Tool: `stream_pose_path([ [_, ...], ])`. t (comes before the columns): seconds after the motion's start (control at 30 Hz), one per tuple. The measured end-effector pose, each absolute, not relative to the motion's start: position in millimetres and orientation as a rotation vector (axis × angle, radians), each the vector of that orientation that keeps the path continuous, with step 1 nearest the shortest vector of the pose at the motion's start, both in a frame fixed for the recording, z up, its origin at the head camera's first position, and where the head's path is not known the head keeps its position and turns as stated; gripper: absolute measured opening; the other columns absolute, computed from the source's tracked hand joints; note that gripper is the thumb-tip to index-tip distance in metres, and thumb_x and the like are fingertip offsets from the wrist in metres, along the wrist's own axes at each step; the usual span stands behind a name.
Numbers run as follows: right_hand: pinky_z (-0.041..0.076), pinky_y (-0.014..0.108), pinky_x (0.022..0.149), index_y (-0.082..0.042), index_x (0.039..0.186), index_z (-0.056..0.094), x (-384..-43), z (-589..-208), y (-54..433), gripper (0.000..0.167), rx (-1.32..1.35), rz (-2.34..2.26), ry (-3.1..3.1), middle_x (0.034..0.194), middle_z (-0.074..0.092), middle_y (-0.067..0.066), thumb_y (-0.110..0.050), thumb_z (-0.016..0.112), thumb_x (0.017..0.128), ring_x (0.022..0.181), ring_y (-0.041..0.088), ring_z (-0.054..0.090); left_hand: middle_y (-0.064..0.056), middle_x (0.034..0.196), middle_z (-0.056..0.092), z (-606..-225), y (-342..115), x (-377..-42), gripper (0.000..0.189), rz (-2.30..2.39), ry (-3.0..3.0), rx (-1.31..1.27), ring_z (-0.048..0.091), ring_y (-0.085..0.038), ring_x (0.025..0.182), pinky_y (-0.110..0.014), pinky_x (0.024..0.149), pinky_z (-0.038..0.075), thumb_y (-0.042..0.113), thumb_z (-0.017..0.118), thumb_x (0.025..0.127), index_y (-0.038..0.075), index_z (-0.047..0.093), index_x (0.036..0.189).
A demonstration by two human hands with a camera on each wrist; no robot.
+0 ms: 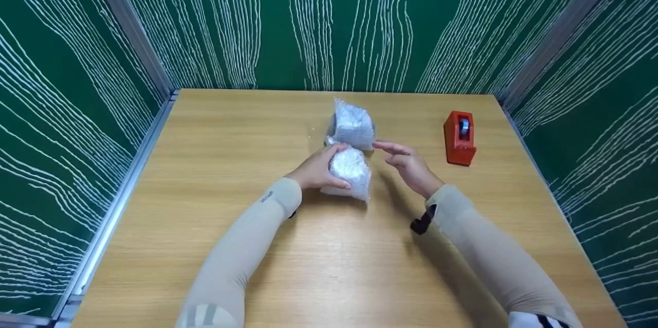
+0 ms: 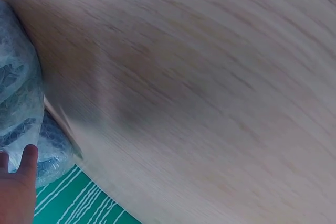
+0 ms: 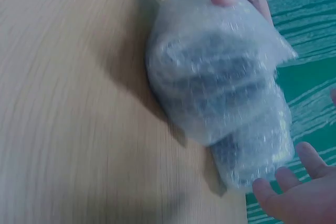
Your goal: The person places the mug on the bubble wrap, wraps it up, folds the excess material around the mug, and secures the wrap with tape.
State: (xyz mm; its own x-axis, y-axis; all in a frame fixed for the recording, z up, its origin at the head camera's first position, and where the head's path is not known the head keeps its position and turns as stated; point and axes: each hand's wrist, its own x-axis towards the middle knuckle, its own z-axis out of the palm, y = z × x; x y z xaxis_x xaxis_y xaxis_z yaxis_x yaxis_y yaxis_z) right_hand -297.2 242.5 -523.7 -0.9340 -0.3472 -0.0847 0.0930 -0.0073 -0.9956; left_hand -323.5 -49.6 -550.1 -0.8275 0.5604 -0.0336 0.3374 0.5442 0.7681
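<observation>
Two bundles in clear bubble wrap sit one behind the other mid-table. My left hand [image 1: 321, 167] holds the nearer bubble-wrapped bundle [image 1: 350, 171], thumb on its near side and fingers over its far left edge. Just behind it stands the farther bubble-wrapped bundle [image 1: 354, 125], the two close together. My right hand [image 1: 411, 166] reaches in from the right with extended fingers, fingertips right at the lower right corner of the farther bundle. In the right wrist view, the nearer bundle [image 3: 210, 77] partly covers the farther one [image 3: 257, 150]. What the wrap encloses is blurred.
A red tape dispenser [image 1: 459, 138] with a roll in it stands at the right rear of the wooden table [image 1: 231, 127]. Green panels with white wavy lines [image 1: 277, 24] rise behind the table and along both sides, with grey metal posts [image 1: 128, 19] at the corners.
</observation>
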Motion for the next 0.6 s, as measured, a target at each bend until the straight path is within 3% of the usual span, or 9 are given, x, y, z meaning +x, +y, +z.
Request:
stream_pose_path([
  [0.4,-0.012,0.068,0.134,-0.01,0.145,0.07,-300.1,-524.0,210.3,0.053,-0.389,-2.047,1.903,0.18,0.023,0.018,0.004,0.045,0.1,0.171,0.037,-0.001,-0.007,0.171,0.043,-551.6,-49.8,-322.5,0.111,1.233,2.463,0.732,0.044,-0.029,0.157,-0.048,0.133,0.036,0.045,0.097,0.08,0.019,0.035,0.169],
  [0.6,-0.008,0.068,0.135,-0.013,0.145,0.069,-300.3,-511.0,196.9,0.051,-0.435,-1.991,1.874,0.183,0.019,0.011,0.002,0.047,0.102,0.171,0.035,-0.007,-0.007,0.17,0.044,-552.4,-50.2,-321.8,0.11,1.236,2.454,0.695,0.047,-0.028,0.154,-0.049,0.131,0.039,0.047,0.096,0.081,0.02,0.035,0.168],
])
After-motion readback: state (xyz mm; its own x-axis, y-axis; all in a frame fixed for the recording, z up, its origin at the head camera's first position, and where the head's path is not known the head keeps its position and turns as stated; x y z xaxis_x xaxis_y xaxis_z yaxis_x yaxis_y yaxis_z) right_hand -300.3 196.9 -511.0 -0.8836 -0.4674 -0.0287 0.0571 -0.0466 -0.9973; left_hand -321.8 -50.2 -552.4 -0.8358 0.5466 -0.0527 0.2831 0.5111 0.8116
